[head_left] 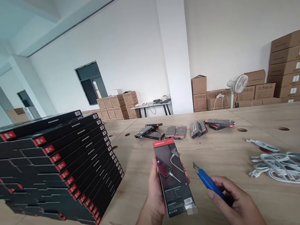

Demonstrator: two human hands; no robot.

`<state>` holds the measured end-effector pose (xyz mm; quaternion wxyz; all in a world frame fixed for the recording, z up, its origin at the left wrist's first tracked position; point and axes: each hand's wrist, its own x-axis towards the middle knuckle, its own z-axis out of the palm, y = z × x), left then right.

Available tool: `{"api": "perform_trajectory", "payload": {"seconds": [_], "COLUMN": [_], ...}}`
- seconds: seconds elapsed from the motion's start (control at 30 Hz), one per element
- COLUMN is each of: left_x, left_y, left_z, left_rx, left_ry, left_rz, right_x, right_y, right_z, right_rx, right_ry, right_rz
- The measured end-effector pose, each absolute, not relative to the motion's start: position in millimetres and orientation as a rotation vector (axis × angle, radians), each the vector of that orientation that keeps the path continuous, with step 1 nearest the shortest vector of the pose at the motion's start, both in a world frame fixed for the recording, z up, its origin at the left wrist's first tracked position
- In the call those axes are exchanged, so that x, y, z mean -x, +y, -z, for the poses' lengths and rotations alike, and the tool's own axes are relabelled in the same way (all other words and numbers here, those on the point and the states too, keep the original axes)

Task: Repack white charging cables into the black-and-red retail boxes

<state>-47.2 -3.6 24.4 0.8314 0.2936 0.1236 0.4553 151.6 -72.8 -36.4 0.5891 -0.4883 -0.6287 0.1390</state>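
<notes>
My left hand (155,193) is closed around a slim black and red cable box (174,179), held upright above the table. A phone and a white cable are printed on the face turned toward me. To the right of it, my right hand (235,204) grips a blue utility knife (210,184). Its blade is out and points up and to the left, apart from the box. Part of the knife's handle is hidden by my fingers.
A tall stack of black boxes with red corners (91,172) stands on the left of the wooden table (139,202). Several small boxes (176,132) lie further back. Coiled white cables (287,168) are heaped at the right. Beyond are cartons (118,105) and a fan (238,84).
</notes>
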Motion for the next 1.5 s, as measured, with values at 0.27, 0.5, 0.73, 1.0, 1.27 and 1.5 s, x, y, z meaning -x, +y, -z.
{"api": "perform_trajectory", "payload": {"seconds": [0.27,0.5,0.73,1.0,1.27,1.5], "left_x": [48.7,46.5,46.3,47.4,44.9,45.4], "left_y": [-3.5,-2.6,-4.7,-5.6,-6.0,-4.4], "left_z": [-22.0,-22.3,-15.9,-12.5,-9.8,-11.7], "left_rx": [-0.651,-0.710,-0.752,-0.819,-0.845,-0.862], "left_ry": [0.351,0.358,0.401,0.398,0.468,0.430], "left_rz": [-0.986,-0.994,-0.953,-0.872,-0.857,-0.863], "right_x": [-151.6,-145.7,-145.3,-142.7,-148.6,-148.6], "right_y": [-71.9,-76.0,-76.8,-77.1,-78.8,-78.6], "right_z": [36.4,30.4,30.7,26.7,26.3,24.9], "right_rx": [1.095,0.966,0.972,0.959,1.055,1.030], "right_ry": [-1.553,-1.808,-1.864,-1.796,-1.672,-1.566], "right_rz": [-0.236,-0.051,0.042,0.053,-0.048,-0.144]}}
